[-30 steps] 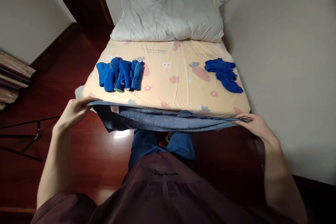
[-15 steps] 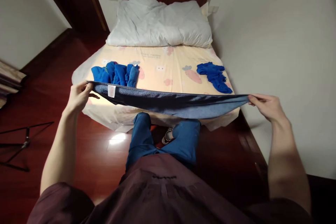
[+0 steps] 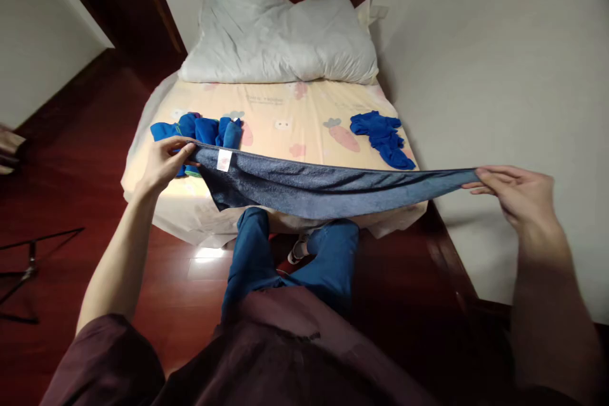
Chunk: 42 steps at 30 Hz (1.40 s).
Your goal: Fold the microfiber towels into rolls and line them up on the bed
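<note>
A dark grey-blue towel with a white label near its left end is stretched between my two hands, above the foot of the bed. My left hand pinches its upper left corner between thumb and fingers. The opposite corner is gripped by my right hand, out by the wall. The towel's middle sags a little. Behind its left end, several bundled blue cloths lie side by side, partly hidden by my left hand and the towel. One crumpled blue cloth rests at the bed's right side.
The bed sheet is pale yellow with carrot prints. A folded white quilt lies at the head end. The wall stands close on the right. A black metal stand is on the dark red floor at left.
Both hands have shifted right with the towel, and its left end now hangs lower, showing more of its face. The view has turned slightly. The blue cloths stay on the bed.
</note>
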Motion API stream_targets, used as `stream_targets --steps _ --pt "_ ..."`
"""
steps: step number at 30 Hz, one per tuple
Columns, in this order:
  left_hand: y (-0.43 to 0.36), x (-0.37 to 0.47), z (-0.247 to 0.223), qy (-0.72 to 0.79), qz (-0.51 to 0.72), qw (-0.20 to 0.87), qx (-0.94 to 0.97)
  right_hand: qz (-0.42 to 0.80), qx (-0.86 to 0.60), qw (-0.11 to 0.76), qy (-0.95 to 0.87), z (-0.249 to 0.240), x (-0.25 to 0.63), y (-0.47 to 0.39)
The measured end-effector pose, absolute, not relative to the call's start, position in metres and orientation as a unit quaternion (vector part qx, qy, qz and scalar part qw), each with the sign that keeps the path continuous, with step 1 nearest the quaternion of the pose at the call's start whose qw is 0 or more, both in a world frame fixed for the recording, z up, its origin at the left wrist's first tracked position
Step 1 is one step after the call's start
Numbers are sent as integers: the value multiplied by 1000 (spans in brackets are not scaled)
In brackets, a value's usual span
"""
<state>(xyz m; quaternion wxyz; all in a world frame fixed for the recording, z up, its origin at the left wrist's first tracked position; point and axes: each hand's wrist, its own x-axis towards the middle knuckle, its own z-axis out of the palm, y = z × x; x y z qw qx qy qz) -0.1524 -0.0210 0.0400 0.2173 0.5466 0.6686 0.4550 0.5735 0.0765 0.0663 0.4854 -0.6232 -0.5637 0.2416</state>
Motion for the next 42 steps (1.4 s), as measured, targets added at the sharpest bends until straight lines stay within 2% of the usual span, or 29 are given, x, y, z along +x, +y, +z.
stream_targets --steps 4,8,14,19,24,27,32,35,42 --pt "6 -142 35 643 487 293 513 259 -618 496 -552 59 581 96" --pt "56 -140 10 635 473 304 530 258 -620 502 -545 41 573 135" --pt "146 -150 -20 622 506 232 551 219 -596 541 -551 10 550 213" --pt "158 -155 -16 588 532 149 591 119 -545 551 -620 -13 542 234" --pt "120 -151 -46 600 487 122 623 73 -583 474 -656 -70 545 224" --pt "100 -153 -93 626 425 135 640 55 -592 387 -704 -120 553 215" --pt "75 -157 -183 662 299 197 659 112 -611 240 -746 -199 564 191" --pt "65 -157 -216 679 242 240 650 112 -634 171 -746 -231 570 178" --pt "46 -158 -235 728 259 231 591 53 -665 201 -717 -261 584 157"
